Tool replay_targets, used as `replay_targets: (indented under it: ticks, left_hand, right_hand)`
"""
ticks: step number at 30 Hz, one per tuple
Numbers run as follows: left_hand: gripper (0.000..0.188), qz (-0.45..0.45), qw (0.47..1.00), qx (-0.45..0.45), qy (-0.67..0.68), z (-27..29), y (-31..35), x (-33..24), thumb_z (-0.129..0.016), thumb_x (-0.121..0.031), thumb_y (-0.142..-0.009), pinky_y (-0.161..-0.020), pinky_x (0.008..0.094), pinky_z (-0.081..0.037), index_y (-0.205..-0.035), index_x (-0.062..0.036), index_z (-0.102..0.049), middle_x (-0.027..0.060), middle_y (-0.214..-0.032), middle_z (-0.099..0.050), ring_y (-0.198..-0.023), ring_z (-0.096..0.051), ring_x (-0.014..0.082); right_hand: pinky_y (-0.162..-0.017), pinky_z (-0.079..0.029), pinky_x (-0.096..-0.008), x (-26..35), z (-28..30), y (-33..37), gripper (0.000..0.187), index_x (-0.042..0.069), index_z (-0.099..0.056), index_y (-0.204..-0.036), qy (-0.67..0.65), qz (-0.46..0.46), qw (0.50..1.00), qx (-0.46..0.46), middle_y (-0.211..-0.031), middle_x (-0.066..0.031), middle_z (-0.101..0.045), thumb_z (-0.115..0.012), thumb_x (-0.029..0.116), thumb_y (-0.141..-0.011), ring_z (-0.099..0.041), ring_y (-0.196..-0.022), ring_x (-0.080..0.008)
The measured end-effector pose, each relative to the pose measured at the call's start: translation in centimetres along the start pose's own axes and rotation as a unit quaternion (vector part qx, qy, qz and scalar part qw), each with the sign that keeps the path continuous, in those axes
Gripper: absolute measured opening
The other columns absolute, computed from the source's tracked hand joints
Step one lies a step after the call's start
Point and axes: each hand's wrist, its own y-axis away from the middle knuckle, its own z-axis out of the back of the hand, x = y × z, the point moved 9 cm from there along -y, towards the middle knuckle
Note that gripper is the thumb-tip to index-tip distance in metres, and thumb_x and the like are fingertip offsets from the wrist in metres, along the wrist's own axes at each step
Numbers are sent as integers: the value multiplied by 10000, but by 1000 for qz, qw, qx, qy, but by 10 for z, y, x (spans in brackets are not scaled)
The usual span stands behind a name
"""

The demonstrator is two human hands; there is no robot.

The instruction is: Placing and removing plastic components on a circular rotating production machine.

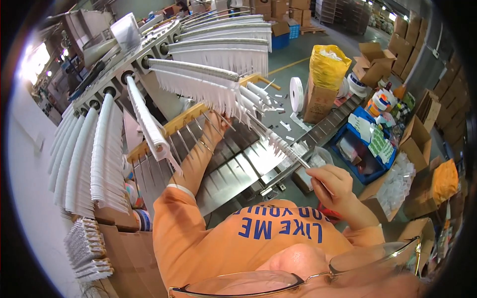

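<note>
My right hand (332, 187) has its thumb and fingers pinched at the bare near end of a thin metal rod (301, 160). Small white strips (273, 143) hang packed along that rod, which slants up and away to the left. My left hand (217, 127) reaches in among the bare metal pins of a wooden bar (186, 120). Its fingers are curled near the bar, and pins and hanging strips partly cover them, so what they grip is unclear. Just above it, a long rod full of white strips (194, 74) sticks out from the machine.
More loaded rods (107, 149) fan out from the machine (99, 87) at the left. A steel tray (233, 171) lies below my hands, beside a conveyor rail (328, 124). A blue crate (365, 149), a yellow bag (329, 64) and cartons (372, 64) stand on the right.
</note>
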Motion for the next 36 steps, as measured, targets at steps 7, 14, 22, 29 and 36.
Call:
replay_targets:
  ticks: [7,14,22,29,36]
  left_hand:
    - [249,54,995,38,69,-7,-9,7,-397,-241,-886,-394,194,-324,-997,-62,-530,-5,-583,-482,-393,-379,57]
    - [255,93,984,64,140,-14,-10,11,-372,-250,-903,-386,189,-325,-949,-65,-542,-5,-579,-486,-369,-367,55]
    - [293,105,977,61,176,-21,2,6,-341,-292,-907,-377,222,-346,-865,-73,-531,28,-577,-512,-331,-344,66]
    - [292,92,989,17,111,-24,4,-2,-344,-293,-905,-378,228,-346,-839,-77,-529,35,-572,-511,-331,-346,75]
    - [217,71,995,5,66,-20,10,3,-394,-241,-872,-386,228,-353,-950,-72,-507,25,-582,-500,-358,-367,81]
  right_hand:
    - [-435,-388,-272,-4,-2,-4,229,0,-597,-899,-25,-7,1000,-15,-636,-102,-550,-584,-58,-678,-518,-488,-216]
    - [-439,-393,-273,-3,0,-7,228,1,-597,-902,-31,-8,999,2,-648,-108,-560,-587,-51,-680,-522,-491,-214]
    - [-444,-395,-274,-5,2,-8,223,-6,-595,-902,-41,-19,999,3,-639,-106,-554,-577,-56,-686,-526,-496,-215]
    - [-444,-395,-273,-4,2,-11,222,-8,-594,-903,-42,-15,999,5,-645,-109,-556,-576,-58,-687,-528,-498,-214]
    - [-455,-400,-282,-15,-15,-22,207,-3,-584,-924,-48,-34,998,-3,-645,-104,-536,-584,-46,-721,-529,-518,-222]
